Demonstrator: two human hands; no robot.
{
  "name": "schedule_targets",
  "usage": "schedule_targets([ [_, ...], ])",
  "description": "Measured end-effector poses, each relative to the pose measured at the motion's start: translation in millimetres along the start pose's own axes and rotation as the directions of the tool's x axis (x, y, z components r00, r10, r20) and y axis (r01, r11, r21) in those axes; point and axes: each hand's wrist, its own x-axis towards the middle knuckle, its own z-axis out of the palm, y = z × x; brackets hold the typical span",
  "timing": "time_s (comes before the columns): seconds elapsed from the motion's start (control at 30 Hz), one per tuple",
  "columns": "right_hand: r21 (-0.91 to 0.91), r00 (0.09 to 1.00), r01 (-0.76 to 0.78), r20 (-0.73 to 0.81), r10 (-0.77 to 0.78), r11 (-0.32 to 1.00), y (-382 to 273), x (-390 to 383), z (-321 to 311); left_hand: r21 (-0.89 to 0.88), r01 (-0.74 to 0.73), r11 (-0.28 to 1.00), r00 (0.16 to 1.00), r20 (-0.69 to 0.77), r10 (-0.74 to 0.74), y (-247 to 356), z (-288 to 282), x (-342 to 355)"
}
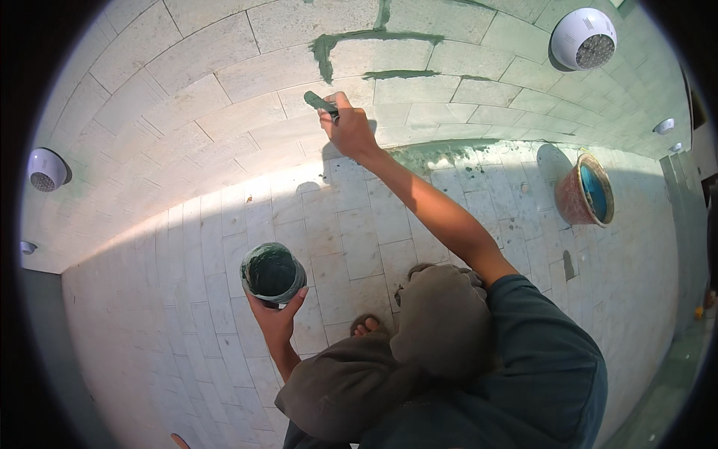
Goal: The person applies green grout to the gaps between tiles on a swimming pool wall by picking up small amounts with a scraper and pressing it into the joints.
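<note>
My right hand (349, 129) reaches up near the tiled wall (224, 60), closed round a small spreading tool (321, 103) coated in dark green paste. Just above it, green grout (323, 56) is smeared thickly along several tile joints. Low on my left, a small round tub (273, 271) rests in my left hand (278, 310), its fingers wrapped under and round the side. Dark green paste coats the inside of the tub. The tool's handle is mostly hidden in my fingers.
An orange bucket (574, 193) with something blue inside stands at the right, by the wall. Round white lamps (585, 39) stick out from the walls. Green spots (471, 170) mark the tiled floor (202, 329) along the wall's foot. My knees are bent below my arms.
</note>
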Motion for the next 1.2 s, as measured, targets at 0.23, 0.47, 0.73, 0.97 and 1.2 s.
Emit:
schedule_targets([
  [0.23,0.02,0.791,0.12,0.602,-0.108,0.993,-106.6,-26.5,-43.4,0.146,-0.041,0.988,0.997,0.068,0.031,-15.1,-43.2,-4.0],
  [0.47,0.045,0.589,0.134,0.8,-0.116,0.99,-155.1,-41.8,-80.0,0.279,-0.218,0.935,0.973,0.14,0.185,-28.4,-59.3,5.3],
  [0.73,0.007,0.599,0.205,0.79,-0.131,0.979,-170.9,-40.6,-108.6,0.23,-0.307,0.924,0.934,0.258,0.246,-11.7,-26.1,27.8],
  [0.97,0.105,0.478,0.439,0.814,-0.331,0.892,-186.4,-51.3,-91.9,0.401,-0.566,0.72,0.824,0.27,0.497,-6.0,-15.5,42.0],
  [1.2,0.135,0.35,0.634,0.828,-0.438,0.762,-159.2,-74.4,-56.0,0.51,-0.691,0.512,0.691,0.259,0.675,-6.7,-6.6,47.3],
])
